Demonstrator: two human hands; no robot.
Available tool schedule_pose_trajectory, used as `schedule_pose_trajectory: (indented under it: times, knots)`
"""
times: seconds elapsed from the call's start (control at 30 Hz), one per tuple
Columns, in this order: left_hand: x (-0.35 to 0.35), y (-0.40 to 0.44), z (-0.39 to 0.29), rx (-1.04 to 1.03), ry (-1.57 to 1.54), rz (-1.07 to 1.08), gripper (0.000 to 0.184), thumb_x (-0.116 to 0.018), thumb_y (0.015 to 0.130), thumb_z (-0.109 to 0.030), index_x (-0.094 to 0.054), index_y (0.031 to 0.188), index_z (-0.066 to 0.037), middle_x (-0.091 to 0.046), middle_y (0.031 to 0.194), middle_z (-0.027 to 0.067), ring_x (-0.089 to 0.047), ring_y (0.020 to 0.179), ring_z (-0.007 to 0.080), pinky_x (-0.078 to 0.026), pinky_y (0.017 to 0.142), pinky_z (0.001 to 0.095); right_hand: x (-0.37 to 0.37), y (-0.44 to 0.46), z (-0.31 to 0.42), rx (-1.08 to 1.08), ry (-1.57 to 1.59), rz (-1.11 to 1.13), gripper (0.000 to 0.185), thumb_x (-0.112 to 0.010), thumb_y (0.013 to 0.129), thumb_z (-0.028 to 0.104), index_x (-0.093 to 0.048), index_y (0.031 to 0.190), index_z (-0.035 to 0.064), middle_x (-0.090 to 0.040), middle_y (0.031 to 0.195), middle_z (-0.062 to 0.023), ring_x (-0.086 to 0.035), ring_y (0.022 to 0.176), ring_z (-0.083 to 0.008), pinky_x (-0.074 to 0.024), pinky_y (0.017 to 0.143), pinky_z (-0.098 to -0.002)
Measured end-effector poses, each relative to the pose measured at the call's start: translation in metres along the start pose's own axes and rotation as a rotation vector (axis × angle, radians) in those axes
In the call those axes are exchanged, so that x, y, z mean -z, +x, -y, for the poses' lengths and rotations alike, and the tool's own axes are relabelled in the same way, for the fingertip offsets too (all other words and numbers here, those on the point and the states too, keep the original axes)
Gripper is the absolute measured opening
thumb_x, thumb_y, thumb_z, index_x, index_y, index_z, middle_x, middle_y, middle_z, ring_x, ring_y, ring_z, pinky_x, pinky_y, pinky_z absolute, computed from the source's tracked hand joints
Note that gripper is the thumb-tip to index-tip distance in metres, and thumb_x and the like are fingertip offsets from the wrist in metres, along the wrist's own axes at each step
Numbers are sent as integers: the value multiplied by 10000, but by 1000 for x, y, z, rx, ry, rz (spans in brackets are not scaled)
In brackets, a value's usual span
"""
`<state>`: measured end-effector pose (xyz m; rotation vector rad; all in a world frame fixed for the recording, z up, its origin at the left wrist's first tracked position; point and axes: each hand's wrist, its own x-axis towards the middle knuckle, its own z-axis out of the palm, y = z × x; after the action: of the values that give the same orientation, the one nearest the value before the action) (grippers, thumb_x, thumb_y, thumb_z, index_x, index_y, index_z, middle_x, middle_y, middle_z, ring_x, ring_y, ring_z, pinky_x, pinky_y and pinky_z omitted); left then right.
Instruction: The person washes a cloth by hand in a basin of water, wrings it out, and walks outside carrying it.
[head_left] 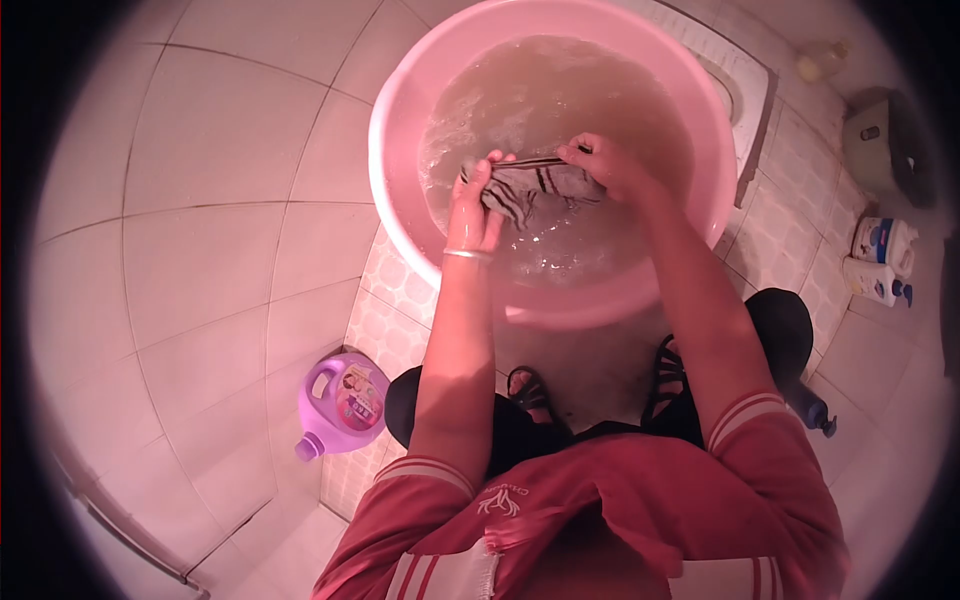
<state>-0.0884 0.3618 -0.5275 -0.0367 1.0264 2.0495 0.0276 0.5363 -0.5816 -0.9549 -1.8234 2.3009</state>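
Observation:
A large pink basin (pixel 400 215) holds cloudy water with some suds. Above the water, a wet striped cloth (pixel 545 182) in grey, black and white is stretched between my hands. My left hand (pixel 476 203), with a pale band at the wrist, grips the cloth's left end between thumb and fingers. At the cloth's upper right, my right hand (pixel 606 166) pinches its edge with the fingers closed. The lower part of the cloth hangs in loose folds close to the water.
A purple detergent bottle (pixel 343 405) is at the lower left beside the tiled wall. White bottles (pixel 877 262) and a grey-green container (pixel 880 150) are at the right. Behind the basin's right side is a white fixture (pixel 745 120). My sandalled feet are below the basin.

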Motion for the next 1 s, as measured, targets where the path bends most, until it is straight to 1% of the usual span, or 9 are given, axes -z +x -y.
schedule_pose_trajectory:
  times: [0.17,0.27,0.6,0.63,0.7,0.73,0.83,0.9,1.0]
  knots:
    - [45,25,23,61,-22,-323,149,-525,944,-198,-491,891,-63,-601,773,66,-593,697,199,-534,677,340,-102,-37,38,601,-472,-191,209,-631,857,257,-628,876,49,-642,791,-92,-611,719,-205,-481,651,-347]
    - [53,12,23,236,-179,78,375,-430,954,-446,-544,886,-95,-600,747,47,-585,697,211,-506,680,330,-138,-61,38,783,-685,-121,245,-552,891,251,-637,823,31,-620,739,-135,-614,682,-289,-484,634,-377]
    - [16,12,65,258,-92,-522,442,-441,921,-521,-560,906,-95,-584,818,70,-572,792,239,-496,765,409,-83,-1,3,362,-723,-443,486,-333,953,304,-611,709,-11,-614,663,-206,-605,685,-407,-481,718,-479]
    - [39,17,75,264,-98,-515,442,-441,921,-521,-560,906,-95,-584,818,70,-572,792,239,-496,765,409,-80,-4,7,360,-731,-448,486,-333,953,304,-611,709,-11,-614,663,-206,-605,685,-407,-481,718,-479]
    - [83,30,83,300,-351,292,474,-452,918,-516,-579,976,-63,-616,939,87,-598,908,242,-487,841,426,-81,-7,20,153,-377,-335,479,-352,954,322,-608,758,-33,-606,700,-239,-610,740,-401,-489,727,-446]
    - [-32,-19,33,338,-176,-57,496,-497,907,-494,-563,1079,-33,-615,1045,96,-595,989,237,-477,876,415,-80,0,21,153,-376,-333,479,-352,954,322,-608,758,-33,-606,700,-239,-610,740,-401,-489,727,-446]
    - [-22,-17,34,263,320,61,525,-562,892,-442,-517,1201,-20,-606,1107,101,-583,1033,230,-478,879,393,-68,16,24,361,-276,-475,493,-394,948,397,-623,889,-36,-646,829,-222,-634,818,-329,-489,752,-396]
    - [-42,-24,14,212,441,7,509,-600,883,-387,-502,1223,-21,-595,1143,109,-576,1053,238,-484,880,374,-59,7,26,237,401,-119,510,-487,908,468,-623,1003,-15,-659,939,-140,-624,861,-239,-475,788,-356]
    - [-22,-4,-11,186,176,-61,501,-608,873,-399,-519,1193,-24,-577,1171,146,-556,1082,319,-427,955,483,-46,-62,47,-95,-80,104,550,-556,867,506,-586,1106,12,-640,1002,-73,-592,905,-176,-465,831,-346]
